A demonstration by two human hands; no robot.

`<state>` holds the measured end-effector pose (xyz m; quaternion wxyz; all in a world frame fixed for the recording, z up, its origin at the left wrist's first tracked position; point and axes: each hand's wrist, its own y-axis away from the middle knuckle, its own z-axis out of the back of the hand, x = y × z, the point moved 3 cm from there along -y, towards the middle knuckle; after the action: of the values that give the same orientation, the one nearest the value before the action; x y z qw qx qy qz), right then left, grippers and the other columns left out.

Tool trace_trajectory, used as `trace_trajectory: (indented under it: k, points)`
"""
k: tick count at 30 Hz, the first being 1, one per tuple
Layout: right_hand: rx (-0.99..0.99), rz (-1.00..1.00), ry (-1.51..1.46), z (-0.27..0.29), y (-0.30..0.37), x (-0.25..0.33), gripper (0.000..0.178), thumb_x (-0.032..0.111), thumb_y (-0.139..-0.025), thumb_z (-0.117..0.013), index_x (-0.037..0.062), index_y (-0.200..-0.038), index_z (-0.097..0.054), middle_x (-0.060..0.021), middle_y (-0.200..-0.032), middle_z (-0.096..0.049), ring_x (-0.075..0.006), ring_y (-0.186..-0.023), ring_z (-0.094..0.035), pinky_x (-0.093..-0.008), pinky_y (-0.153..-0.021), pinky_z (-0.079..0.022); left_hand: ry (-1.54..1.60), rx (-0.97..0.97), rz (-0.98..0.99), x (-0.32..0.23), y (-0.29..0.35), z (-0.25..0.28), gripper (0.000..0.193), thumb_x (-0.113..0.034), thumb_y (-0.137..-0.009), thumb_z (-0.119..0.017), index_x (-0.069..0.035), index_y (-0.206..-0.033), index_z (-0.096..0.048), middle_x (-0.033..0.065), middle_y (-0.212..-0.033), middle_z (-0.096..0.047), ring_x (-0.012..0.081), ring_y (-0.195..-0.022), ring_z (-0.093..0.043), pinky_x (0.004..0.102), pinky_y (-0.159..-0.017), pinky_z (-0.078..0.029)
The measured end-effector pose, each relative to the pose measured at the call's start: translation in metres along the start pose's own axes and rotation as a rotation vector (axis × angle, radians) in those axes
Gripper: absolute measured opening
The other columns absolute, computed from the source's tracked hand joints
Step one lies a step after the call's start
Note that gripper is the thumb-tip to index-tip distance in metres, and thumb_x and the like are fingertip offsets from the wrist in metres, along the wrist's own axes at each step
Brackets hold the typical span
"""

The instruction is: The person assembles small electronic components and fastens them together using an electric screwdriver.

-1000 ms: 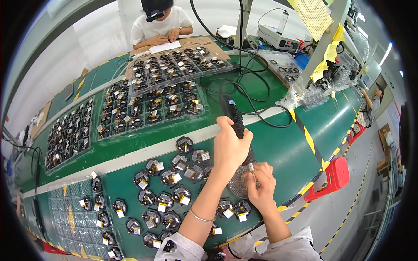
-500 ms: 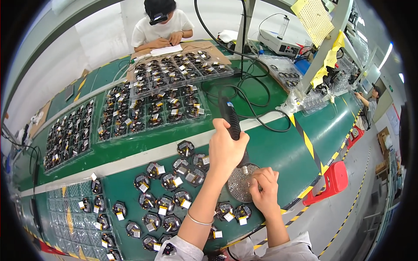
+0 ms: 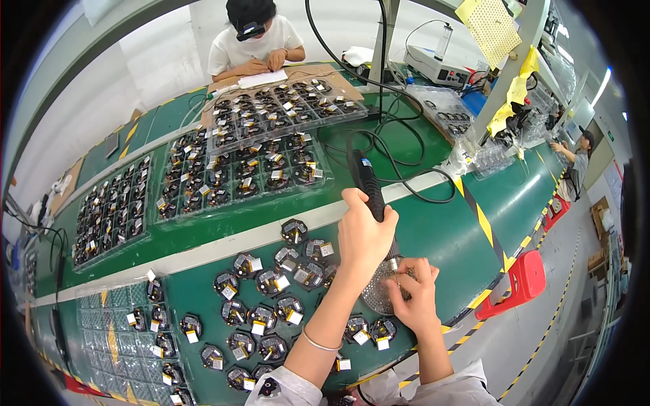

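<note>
My left hand (image 3: 364,240) is wrapped round the black grip of an electric screwdriver (image 3: 369,184), which points down and toward me. Its bit reaches the round perforated metal plate (image 3: 376,292) on the green bench. At the bit's tip my right hand (image 3: 414,296) has its thumb and fingers drawn together in a pinch. Whatever lies between them is too small to make out. Left of my left forearm, several round black electronic modules (image 3: 262,318) with white-and-yellow parts lie loose on the bench. Two more modules (image 3: 383,330) sit just below the plate.
A partly filled clear tray (image 3: 118,331) lies at the left. Full module trays (image 3: 244,169) stand beyond the pale strip. A black cable (image 3: 433,201) loops at the back right. Across the bench sits a co-worker (image 3: 254,47). A red stool (image 3: 521,284) stands beyond the right edge.
The screwdriver's tip has shifted slightly right and down in my left hand. The fingers of my right hand have risen from the plate and come up to the bit. The view has shifted a little.
</note>
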<state>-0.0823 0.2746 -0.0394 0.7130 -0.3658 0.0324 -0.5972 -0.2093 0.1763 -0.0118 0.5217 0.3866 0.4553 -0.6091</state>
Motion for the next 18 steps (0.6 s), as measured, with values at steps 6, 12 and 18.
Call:
trace_trajectory:
  k: [6,12,18]
  points:
    - [-0.066,-0.055,-0.113,0.004,-0.003,0.008,0.022,0.007,-0.069,-0.074,0.0048,-0.087,-0.062,-0.0057,-0.095,-0.058,-0.0234,-0.088,-0.053,-0.0368,-0.080,-0.032,-0.019,-0.008,-0.020,0.001,0.003,-0.004,0.043,-0.018,-0.080,-0.066,-0.003,-0.101,-0.033,0.0194,-0.067,-0.060,0.0377,-0.060,-0.062,0.0457,-0.060,-0.048]
    - [-0.174,-0.122,-0.033,-0.003,-0.004,0.004,0.017,0.004,-0.077,-0.071,0.0031,-0.088,-0.059,-0.0089,-0.088,-0.061,-0.0255,-0.075,-0.052,-0.0352,-0.068,-0.040,-0.041,-0.006,-0.051,-0.004,0.009,-0.008,0.039,-0.019,-0.082,-0.063,-0.002,-0.102,-0.034,0.0253,-0.071,-0.061,0.0459,-0.067,-0.062,0.0513,-0.061,-0.049]
    - [-0.209,-0.074,-0.119,-0.005,0.000,-0.002,0.017,0.002,-0.076,-0.071,0.0019,-0.087,-0.058,-0.0098,-0.084,-0.060,-0.0260,-0.067,-0.053,-0.0358,-0.061,-0.040,-0.033,0.008,-0.033,-0.001,0.009,-0.008,0.040,-0.019,-0.082,-0.063,-0.001,-0.101,-0.033,0.0260,-0.068,-0.060,0.0460,-0.066,-0.062,0.0507,-0.058,-0.050]
